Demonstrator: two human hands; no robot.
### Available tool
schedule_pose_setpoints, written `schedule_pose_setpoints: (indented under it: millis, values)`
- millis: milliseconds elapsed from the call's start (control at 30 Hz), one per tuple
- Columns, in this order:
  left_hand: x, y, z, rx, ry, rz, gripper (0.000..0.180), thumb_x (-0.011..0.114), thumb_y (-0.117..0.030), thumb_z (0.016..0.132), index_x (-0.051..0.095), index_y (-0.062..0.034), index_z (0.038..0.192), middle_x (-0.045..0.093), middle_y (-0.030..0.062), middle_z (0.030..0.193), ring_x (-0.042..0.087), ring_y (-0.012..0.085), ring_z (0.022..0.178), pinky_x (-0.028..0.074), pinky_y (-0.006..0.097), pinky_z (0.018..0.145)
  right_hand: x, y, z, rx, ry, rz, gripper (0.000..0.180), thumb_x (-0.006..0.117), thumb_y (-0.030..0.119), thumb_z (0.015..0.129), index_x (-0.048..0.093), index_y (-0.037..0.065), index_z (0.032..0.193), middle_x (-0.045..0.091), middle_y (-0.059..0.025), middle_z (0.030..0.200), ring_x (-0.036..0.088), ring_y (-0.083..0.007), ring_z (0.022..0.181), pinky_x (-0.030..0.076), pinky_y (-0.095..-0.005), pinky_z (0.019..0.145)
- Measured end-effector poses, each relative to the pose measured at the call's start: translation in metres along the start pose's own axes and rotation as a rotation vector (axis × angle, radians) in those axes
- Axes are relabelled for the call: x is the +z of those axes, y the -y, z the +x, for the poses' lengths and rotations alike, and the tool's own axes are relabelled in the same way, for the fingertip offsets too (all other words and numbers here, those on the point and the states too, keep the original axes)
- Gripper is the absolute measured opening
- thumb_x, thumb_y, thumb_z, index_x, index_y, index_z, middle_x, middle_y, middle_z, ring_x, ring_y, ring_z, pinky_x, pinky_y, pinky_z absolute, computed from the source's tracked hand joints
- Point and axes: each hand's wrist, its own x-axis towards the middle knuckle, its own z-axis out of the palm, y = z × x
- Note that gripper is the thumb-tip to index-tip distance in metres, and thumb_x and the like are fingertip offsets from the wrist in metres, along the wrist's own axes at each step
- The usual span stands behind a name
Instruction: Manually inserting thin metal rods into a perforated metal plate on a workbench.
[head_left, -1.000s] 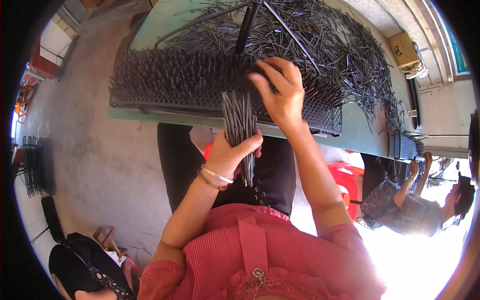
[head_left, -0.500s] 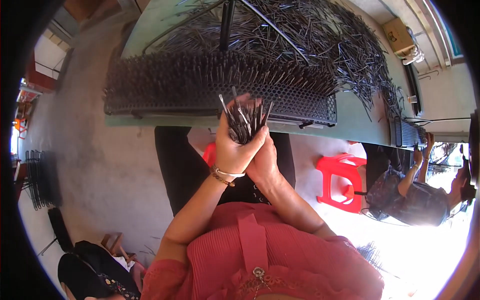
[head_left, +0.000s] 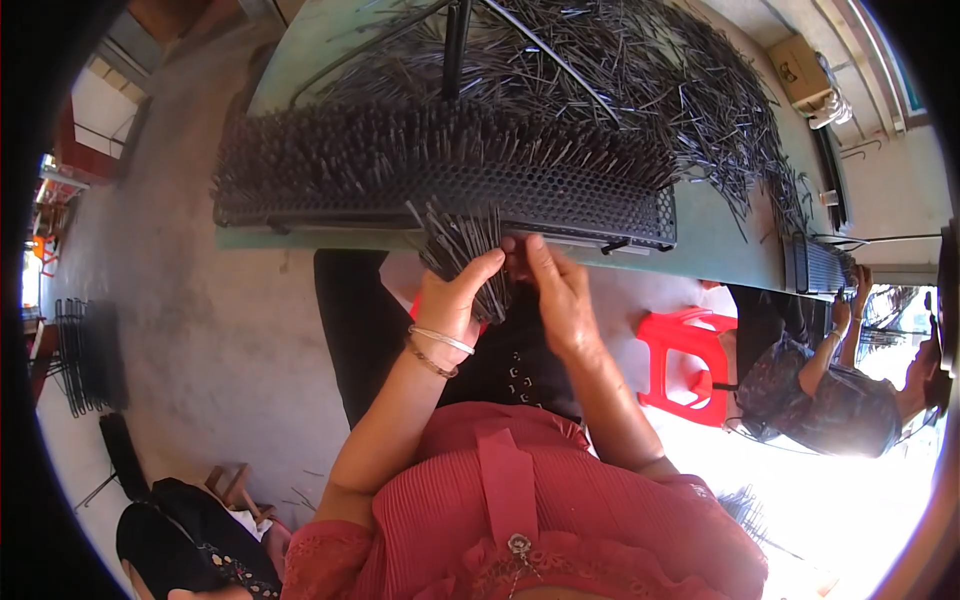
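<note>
A bundle of thin dark rods (head_left: 462, 242) is gripped in my left hand (head_left: 450, 300), its thumb lying across the rods. The rods fan out a little at the top, and their lower ends stick out below the hand. My right hand (head_left: 570, 300) is just to the right of the bundle, fingers apart and holding nothing that I can see. Some of its fingertips are partly hidden close by the rods. Just beyond both hands, a long black perforated rack (head_left: 590, 205) lies along the table edge, with many similar rods standing in its rear holes.
A large heap of loose dark rods (head_left: 640, 80) covers the green table (head_left: 735, 240) behind the rack. A black metal stand (head_left: 455, 50) rises from it. To the right are a red plastic stool (head_left: 685, 365) and a person (head_left: 820, 390) working at another rack. Another person (head_left: 190, 540) is at lower left.
Both hands were clasped round the bundle. The right hand has let go and moved to the right, while the left has tilted the bundle leftward.
</note>
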Motion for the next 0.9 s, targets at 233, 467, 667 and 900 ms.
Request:
schedule_pose_setpoints:
  millis: [233,467,667,900]
  values:
    - [-0.006,0.005,-0.007,0.001,0.102,0.194,0.025,0.067,0.003,0.079,0.063,-0.0003,0.103,0.067,0.0055,0.091,0.064,0.0143,0.079,0.052,0.027,0.071,-0.010,0.035,0.026,-0.087,0.178,-0.316,0.026,0.070,0.022,0.085,0.068,-0.004,0.087,0.060,-0.0007,0.065,0.052,-0.0056,0.056,0.041,-0.0225,0.051]
    - [-0.017,0.009,-0.003,-0.028,0.087,0.222,0.026,0.070,0.001,0.077,0.064,-0.0008,0.103,0.067,0.0057,0.093,0.064,0.0145,0.077,0.052,0.028,0.072,-0.028,0.040,0.034,0.104,0.299,-0.259,0.021,0.070,0.021,0.085,0.071,0.000,0.085,0.062,0.0018,0.068,0.050,-0.0041,0.059,0.042,-0.0214,0.054]
    - [-0.018,0.003,0.000,-0.114,-0.002,0.094,0.017,0.069,-0.002,0.079,0.065,-0.0016,0.096,0.067,0.0068,0.090,0.064,0.0161,0.077,0.052,0.030,0.070,-0.033,0.060,0.051,-0.081,0.164,-0.142,0.017,0.066,0.014,0.087,0.069,-0.002,0.092,0.067,-0.0041,0.080,0.057,-0.0072,0.069,0.047,-0.0211,0.062]
    - [-0.016,0.001,-0.001,-0.104,0.020,0.074,0.019,0.067,-0.002,0.081,0.060,0.0003,0.098,0.066,0.0084,0.088,0.064,0.0190,0.077,0.054,0.032,0.071,-0.005,0.072,0.094,-0.456,-0.060,-0.113,0.017,0.071,0.011,0.084,0.069,-0.002,0.094,0.063,0.0021,0.074,0.051,-0.0027,0.065,0.041,-0.0175,0.059]
